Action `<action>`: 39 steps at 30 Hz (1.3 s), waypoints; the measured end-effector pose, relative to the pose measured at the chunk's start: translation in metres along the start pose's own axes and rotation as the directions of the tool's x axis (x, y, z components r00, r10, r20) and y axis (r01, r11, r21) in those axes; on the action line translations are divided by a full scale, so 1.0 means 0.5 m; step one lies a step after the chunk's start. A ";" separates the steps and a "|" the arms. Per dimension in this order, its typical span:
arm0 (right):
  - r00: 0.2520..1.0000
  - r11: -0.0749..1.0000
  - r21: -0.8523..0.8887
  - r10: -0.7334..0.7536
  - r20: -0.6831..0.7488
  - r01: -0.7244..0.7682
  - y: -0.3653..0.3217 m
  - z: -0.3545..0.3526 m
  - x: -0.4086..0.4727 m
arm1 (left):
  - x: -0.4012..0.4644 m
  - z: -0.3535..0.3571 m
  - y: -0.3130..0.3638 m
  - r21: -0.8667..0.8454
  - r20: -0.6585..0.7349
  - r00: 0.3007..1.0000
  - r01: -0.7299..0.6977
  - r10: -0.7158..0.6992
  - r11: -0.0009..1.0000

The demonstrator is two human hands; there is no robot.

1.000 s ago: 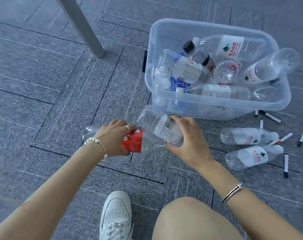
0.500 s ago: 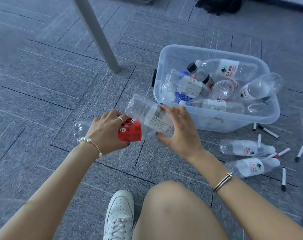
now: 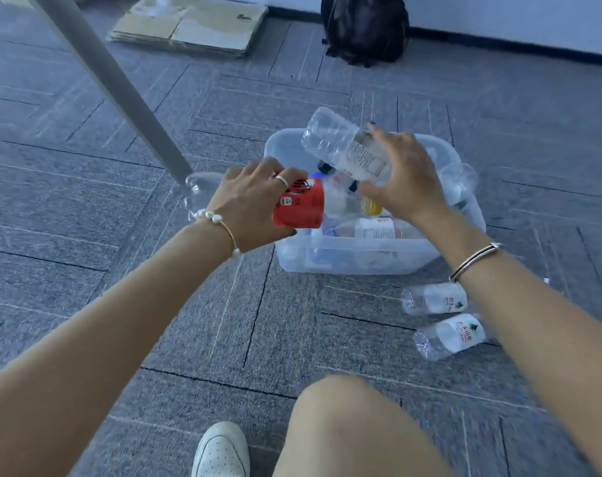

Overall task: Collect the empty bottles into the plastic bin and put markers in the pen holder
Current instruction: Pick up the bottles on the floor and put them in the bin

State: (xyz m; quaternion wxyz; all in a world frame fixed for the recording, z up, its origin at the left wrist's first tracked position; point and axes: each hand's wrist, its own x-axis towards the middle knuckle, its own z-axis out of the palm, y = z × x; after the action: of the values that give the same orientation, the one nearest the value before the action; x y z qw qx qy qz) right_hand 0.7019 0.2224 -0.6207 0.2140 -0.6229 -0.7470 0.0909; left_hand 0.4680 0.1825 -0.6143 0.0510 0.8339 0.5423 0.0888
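Note:
My left hand point(image 3: 249, 204) grips a clear bottle with a red label point(image 3: 301, 206) at the left rim of the clear plastic bin point(image 3: 354, 261). Over the bin, my right hand point(image 3: 404, 180) holds a clear bottle with a white label point(image 3: 341, 146), tilted with its base up and to the left. Several empty bottles lie inside the bin, partly hidden by my hands. Two more white-labelled bottles, one nearer the bin point(image 3: 433, 298) and one closer to me point(image 3: 449, 335), lie on the carpet to the bin's right. My right forearm hides the markers; no pen holder is in view.
A grey table leg point(image 3: 120, 87) slants down to the carpet left of the bin. Flattened cardboard point(image 3: 189, 25) and a black backpack point(image 3: 363, 27) lie at the far wall. My knee point(image 3: 344, 418) and white shoe point(image 3: 220, 452) are at the bottom.
Both hands lifted their bottles off the carpet and carried them up and right to the bin. The view tilted up, bringing the cardboard and backpack into sight.

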 end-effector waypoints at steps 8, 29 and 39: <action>0.998 0.996 -0.087 0.015 0.059 -0.010 0.037 0.007 0.040 | 0.079 0.061 0.030 0.024 0.094 0.992 -0.085 0.083 0.996; 0.998 0.995 -0.075 0.067 0.008 -0.066 0.067 0.038 -0.036 | 0.086 0.099 0.076 -0.102 -0.044 0.998 -0.039 0.034 0.994; 0.977 0.977 -0.054 0.204 -0.056 -0.207 0.138 0.041 -0.187 | 0.094 0.134 0.205 -0.262 0.010 0.985 -0.165 0.173 0.951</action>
State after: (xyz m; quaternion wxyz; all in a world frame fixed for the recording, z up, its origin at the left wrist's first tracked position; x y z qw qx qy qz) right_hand 0.7668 0.1487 -0.6858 0.2032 -0.7050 -0.6753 0.0747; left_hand 0.5922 0.1845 -0.6571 0.1611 0.8647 0.4516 0.1498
